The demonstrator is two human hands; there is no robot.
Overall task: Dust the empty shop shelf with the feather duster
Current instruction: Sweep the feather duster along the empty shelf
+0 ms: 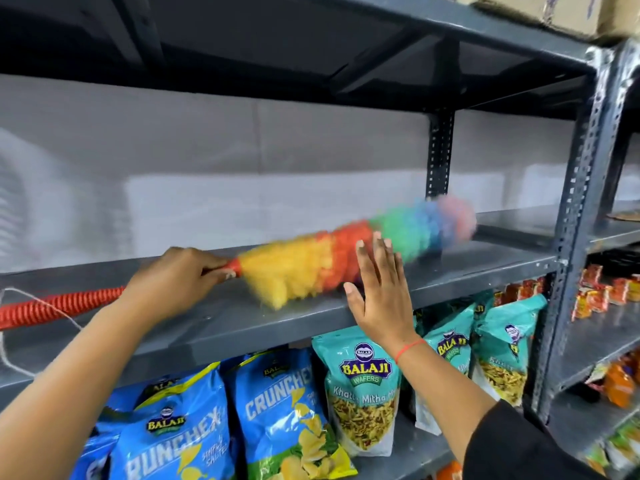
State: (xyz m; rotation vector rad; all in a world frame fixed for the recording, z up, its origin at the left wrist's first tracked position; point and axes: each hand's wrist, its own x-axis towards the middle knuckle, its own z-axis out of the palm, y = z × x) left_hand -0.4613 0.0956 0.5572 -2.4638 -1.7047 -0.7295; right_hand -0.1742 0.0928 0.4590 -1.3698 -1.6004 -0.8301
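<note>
A rainbow feather duster (349,252) lies across the empty grey metal shelf (221,320), its yellow, orange, green, blue and pink head blurred. My left hand (176,277) is shut on its red ribbed handle just behind the head; the handle runs out to the left edge with a white string loop. My right hand (379,292) is open, fingers spread and pointing up, held in front of the shelf's front edge beside the duster's orange part. I cannot tell whether it touches the shelf.
Blue and teal snack bags (277,410) fill the shelf below. A perforated grey upright (581,188) divides off the right bay with small packets (602,292). Another shelf runs overhead with cardboard boxes (554,12). A pale wall is behind.
</note>
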